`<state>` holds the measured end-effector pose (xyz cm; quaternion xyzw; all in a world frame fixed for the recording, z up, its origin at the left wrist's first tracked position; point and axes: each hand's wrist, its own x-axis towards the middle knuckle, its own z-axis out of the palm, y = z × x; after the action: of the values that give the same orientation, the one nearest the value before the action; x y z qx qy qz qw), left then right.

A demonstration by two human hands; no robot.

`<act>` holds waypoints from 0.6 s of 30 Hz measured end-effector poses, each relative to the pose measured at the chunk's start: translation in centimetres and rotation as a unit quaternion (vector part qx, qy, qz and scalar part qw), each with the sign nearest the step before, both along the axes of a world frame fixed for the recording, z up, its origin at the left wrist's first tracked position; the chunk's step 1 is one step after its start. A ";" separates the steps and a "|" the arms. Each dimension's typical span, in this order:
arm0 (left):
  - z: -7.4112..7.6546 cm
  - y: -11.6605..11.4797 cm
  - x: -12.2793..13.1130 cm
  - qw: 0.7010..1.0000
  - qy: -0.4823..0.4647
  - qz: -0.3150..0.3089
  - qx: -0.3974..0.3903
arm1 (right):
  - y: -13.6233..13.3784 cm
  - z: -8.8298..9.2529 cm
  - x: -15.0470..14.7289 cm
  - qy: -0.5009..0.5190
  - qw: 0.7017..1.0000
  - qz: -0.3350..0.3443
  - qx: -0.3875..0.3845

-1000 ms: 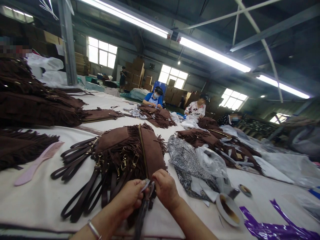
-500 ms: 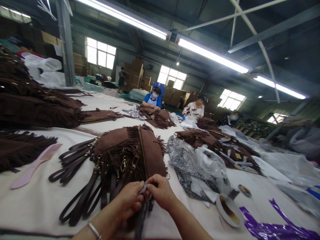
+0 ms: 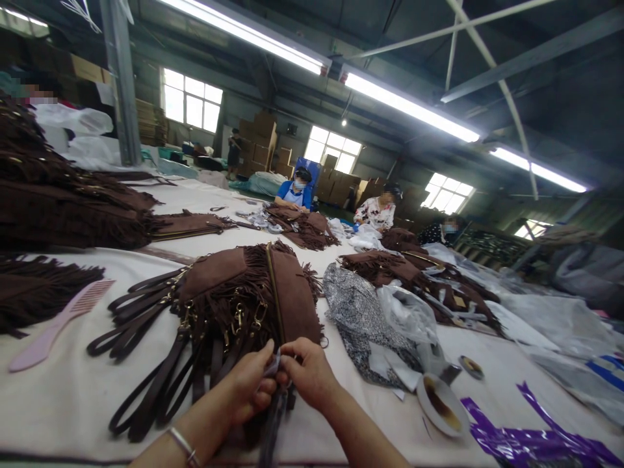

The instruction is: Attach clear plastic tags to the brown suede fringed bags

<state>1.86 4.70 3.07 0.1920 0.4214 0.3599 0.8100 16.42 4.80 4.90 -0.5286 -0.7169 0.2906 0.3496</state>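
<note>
1. Head view: a pale scrap (image 3: 272,366) is pinched by the left hand (image 3: 247,385), thumb against fingers, and mostly hidden.
2. It is pinched also by the right hand (image 3: 309,372), fingertips closed, at the bag's (image 3: 296,292) near end.
3. Below, a dark strip (image 3: 273,422) is cut off; whether it is gripped cannot be told.

My left hand (image 3: 249,385) and right hand (image 3: 311,375) meet, pinching a small pale scrap (image 3: 272,366) (too blurred to make out). Just beyond them lie fringed brown bags (image 3: 296,296); a pink comb (image 3: 51,331) sits well left, purple plastic (image 3: 533,439) well right.
</note>
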 end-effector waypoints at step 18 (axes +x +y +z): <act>-0.3 -0.2 0.5 0.990 0.096 -0.014 0.099 | -0.2 -1.9 1.0 -0.051 0.994 -0.093 -0.005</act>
<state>2.41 4.54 2.74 0.3102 0.4571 0.3686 0.7476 17.43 4.62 3.03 -0.6085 -0.6801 0.2331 0.3359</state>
